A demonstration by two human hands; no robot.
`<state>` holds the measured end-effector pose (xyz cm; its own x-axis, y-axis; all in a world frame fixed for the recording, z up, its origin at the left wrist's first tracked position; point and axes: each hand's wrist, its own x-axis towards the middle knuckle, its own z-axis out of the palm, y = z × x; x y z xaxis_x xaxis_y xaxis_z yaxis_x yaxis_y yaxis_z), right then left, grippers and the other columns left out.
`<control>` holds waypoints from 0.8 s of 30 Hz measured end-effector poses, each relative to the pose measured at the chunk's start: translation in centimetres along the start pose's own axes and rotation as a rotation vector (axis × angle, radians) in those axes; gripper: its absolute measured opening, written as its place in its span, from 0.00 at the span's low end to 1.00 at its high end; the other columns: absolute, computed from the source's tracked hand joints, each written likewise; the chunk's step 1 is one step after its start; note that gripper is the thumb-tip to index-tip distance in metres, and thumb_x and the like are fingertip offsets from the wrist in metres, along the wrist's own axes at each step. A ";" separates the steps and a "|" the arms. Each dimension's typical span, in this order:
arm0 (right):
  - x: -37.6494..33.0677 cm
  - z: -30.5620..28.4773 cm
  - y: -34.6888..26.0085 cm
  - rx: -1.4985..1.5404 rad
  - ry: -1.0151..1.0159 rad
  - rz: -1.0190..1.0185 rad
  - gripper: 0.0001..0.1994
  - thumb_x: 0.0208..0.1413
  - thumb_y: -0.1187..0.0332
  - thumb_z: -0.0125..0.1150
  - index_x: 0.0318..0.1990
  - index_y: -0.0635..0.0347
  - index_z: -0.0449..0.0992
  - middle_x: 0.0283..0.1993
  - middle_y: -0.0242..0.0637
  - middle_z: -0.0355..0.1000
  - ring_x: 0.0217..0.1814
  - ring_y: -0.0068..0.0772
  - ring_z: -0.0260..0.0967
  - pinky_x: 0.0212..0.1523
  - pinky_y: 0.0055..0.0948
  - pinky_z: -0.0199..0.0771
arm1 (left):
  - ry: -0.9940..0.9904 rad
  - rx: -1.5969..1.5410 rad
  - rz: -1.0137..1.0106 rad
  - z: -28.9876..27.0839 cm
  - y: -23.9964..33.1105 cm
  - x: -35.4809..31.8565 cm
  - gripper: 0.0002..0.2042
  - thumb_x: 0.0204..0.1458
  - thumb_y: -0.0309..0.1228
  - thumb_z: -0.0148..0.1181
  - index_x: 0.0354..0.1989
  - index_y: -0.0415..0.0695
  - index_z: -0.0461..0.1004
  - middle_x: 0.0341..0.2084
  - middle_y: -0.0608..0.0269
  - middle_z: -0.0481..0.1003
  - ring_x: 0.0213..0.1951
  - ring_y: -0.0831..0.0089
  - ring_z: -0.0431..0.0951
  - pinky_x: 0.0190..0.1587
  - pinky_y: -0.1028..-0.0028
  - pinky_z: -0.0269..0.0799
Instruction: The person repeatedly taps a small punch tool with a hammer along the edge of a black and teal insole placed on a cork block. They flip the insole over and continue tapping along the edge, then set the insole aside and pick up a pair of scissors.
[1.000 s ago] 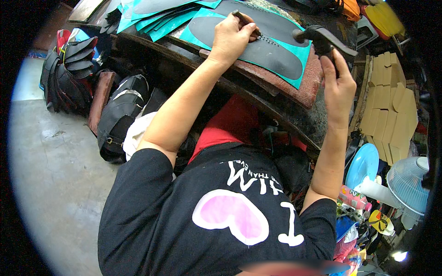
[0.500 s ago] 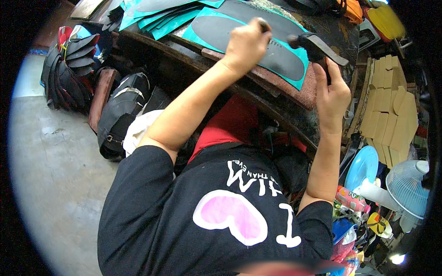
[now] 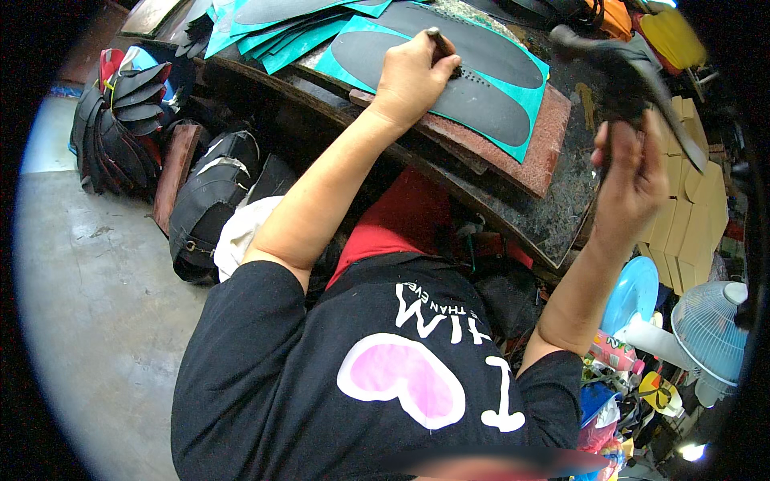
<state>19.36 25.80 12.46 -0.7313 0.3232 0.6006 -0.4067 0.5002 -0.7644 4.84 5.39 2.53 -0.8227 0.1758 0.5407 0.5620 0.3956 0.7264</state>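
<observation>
My left hand (image 3: 409,84) is closed round an upright metal punch (image 3: 434,34), whose top pokes out above the fingers. Its lower end is mostly hidden by the hand, over a teal sheet (image 3: 536,100) with black sole shapes (image 3: 489,112). A row of small holes runs across the sheet just right of the punch. Raised off to the right, my right hand (image 3: 634,172) grips a hammer (image 3: 622,76) by its handle. The dark hammer head is smeared by motion and stands well apart from the punch.
Under the sheet lies a reddish rough slab (image 3: 553,136) on the dark workbench (image 3: 565,212). More teal sheets (image 3: 293,40) are piled to the left. Bundled black sole pieces (image 3: 120,120) stand at far left. Stacked cardboard (image 3: 682,216) and a fan (image 3: 706,329) are on the right.
My right hand has swung the hammer up and to the right, away from the sheet. My left hand has shifted slightly left with the punch.
</observation>
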 end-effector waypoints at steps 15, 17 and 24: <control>-4.2 -6.4 9.3 -0.902 -0.064 0.038 0.20 0.54 0.59 0.65 0.56 0.38 0.77 0.41 0.34 0.75 0.39 0.41 0.74 0.37 0.38 0.72 | 0.369 -0.503 -0.161 -3.6 -1.9 0.4 0.04 0.59 0.24 0.57 0.39 0.38 0.71 0.34 0.57 0.79 0.38 0.73 0.80 0.46 0.75 0.74; -4.7 -7.2 10.2 -1.030 -0.127 0.166 0.19 0.53 0.60 0.66 0.54 0.37 0.78 0.38 0.32 0.73 0.40 0.38 0.72 0.40 0.37 0.73 | 0.344 -0.421 -0.310 -6.0 -3.3 0.9 0.03 0.58 0.23 0.57 0.39 0.39 0.71 0.34 0.57 0.79 0.38 0.73 0.79 0.48 0.76 0.72; -4.5 -2.6 8.5 -0.777 -0.194 -0.127 0.18 0.59 0.54 0.59 0.52 0.50 0.79 0.52 0.39 0.72 0.59 0.47 0.63 0.60 0.42 0.63 | 0.250 -0.599 -0.350 -7.4 -3.2 -0.2 0.03 0.55 0.21 0.58 0.37 0.38 0.72 0.31 0.61 0.79 0.35 0.78 0.78 0.43 0.77 0.72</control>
<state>20.57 30.70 3.88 -0.8159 0.1172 0.5662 -0.0487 0.9618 -0.2693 3.84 -2.59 3.19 -0.9584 -0.1099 0.2633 0.2798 -0.1818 0.9427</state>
